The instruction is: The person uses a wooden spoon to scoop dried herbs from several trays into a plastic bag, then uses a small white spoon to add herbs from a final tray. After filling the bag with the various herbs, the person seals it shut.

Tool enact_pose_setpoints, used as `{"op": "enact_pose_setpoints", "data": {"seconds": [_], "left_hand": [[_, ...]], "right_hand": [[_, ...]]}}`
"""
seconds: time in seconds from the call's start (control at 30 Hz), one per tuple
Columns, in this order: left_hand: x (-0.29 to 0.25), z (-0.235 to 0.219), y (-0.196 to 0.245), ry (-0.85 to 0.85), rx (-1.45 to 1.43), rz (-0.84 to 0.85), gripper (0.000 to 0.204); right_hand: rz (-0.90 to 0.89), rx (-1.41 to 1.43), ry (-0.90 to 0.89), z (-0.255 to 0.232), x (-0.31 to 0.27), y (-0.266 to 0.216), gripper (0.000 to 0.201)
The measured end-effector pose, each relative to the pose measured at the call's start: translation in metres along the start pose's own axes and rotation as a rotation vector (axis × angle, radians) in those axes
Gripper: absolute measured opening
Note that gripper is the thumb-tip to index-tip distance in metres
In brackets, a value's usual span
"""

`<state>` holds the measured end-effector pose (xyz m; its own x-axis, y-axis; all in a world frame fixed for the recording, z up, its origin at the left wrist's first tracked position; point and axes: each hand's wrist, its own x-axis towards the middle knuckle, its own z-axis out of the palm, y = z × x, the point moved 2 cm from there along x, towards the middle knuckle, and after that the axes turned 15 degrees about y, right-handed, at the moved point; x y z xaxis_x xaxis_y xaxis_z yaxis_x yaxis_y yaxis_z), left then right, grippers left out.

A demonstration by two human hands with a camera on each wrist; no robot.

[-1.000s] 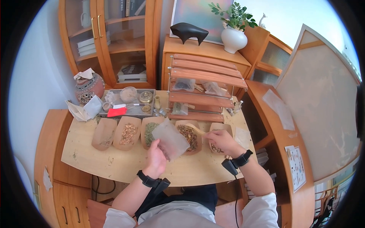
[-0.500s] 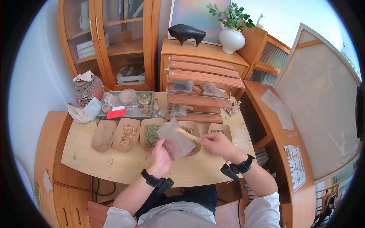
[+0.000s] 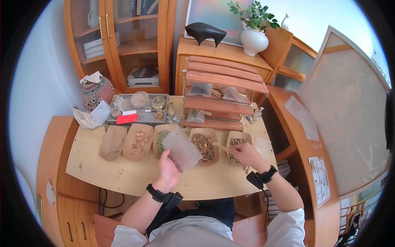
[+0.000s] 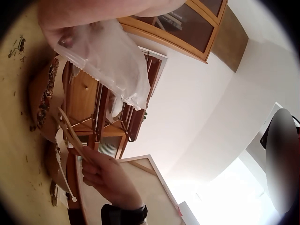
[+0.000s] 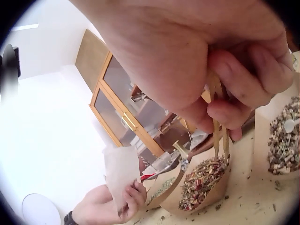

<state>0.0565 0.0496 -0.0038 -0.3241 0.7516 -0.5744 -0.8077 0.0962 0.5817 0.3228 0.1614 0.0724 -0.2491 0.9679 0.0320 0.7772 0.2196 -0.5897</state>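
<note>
A translucent bag (image 3: 183,149) with a little dark material near its bottom is gripped at its lower edge by my left hand (image 3: 168,172). Pale wooden tongs (image 3: 221,146) are pinched between the fingers of my right hand (image 3: 246,157). In the right wrist view both prongs of the tongs (image 5: 217,138) reach down to the edge of the mixed dried herbs (image 5: 201,185), which lie in a brown paper tray. The left wrist view has the bag (image 4: 112,61) above the tongs (image 4: 70,133), apart from them.
Other paper trays hold brown pieces (image 3: 140,142), green herbs (image 3: 162,140) and chopped herbs (image 3: 237,144). A wooden rack (image 3: 220,103) with small bags stands behind. Further left are a grey tray (image 3: 146,122) of small items and a patterned jar (image 3: 96,94).
My right hand has drawn the tongs away from the bag, to the right, over the mixed-herb tray. My left hand and the bag have shifted slightly left.
</note>
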Motion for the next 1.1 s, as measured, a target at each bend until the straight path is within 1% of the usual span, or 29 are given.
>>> {"op": "enact_pose_setpoints", "data": {"seconds": [0.07,0.27,0.37,0.47,0.57,0.67,0.77,0.87,0.97,1.07,1.1], "left_hand": [[0.002,-0.004,-0.001,-0.006,0.011,0.005,0.042],[0.0,-0.003,0.001,-0.012,0.01,-0.003,0.044],[0.005,-0.008,-0.001,-0.023,-0.005,-0.005,0.044],[0.007,-0.009,-0.002,-0.029,-0.02,-0.005,0.043],[0.004,-0.006,-0.001,-0.031,-0.034,-0.004,0.042],[0.003,-0.005,0.0,-0.029,-0.037,0.0,0.042],[0.01,-0.009,-0.003,-0.046,-0.05,0.007,0.041],[0.013,-0.009,-0.003,-0.035,-0.055,0.01,0.038],[0.01,-0.005,-0.001,-0.014,-0.042,-0.001,0.034],[0.01,0.001,-0.002,-0.004,-0.044,0.0,0.031],[0.011,0.002,-0.003,0.001,-0.039,0.0,0.031]], "right_hand": [[0.013,-0.02,-0.022,0.016,0.006,0.009,0.035],[0.257,0.159,-0.105,0.027,0.012,-0.012,0.036],[0.221,0.132,-0.117,0.036,0.018,-0.012,0.035],[0.0,0.104,-0.056,0.048,0.021,-0.01,0.035],[-0.065,0.051,0.053,0.063,0.017,-0.006,0.034],[-0.053,0.055,0.062,0.064,0.013,-0.009,0.033],[-0.068,0.187,0.019,0.067,0.016,0.005,0.031],[0.186,0.482,-0.062,0.05,0.009,-0.004,0.026],[0.311,0.623,-0.121,0.051,0.016,0.015,0.026],[0.397,0.672,-0.16,0.018,0.002,-0.017,0.022],[0.377,0.662,-0.154,0.01,-0.001,-0.024,0.022]]}}
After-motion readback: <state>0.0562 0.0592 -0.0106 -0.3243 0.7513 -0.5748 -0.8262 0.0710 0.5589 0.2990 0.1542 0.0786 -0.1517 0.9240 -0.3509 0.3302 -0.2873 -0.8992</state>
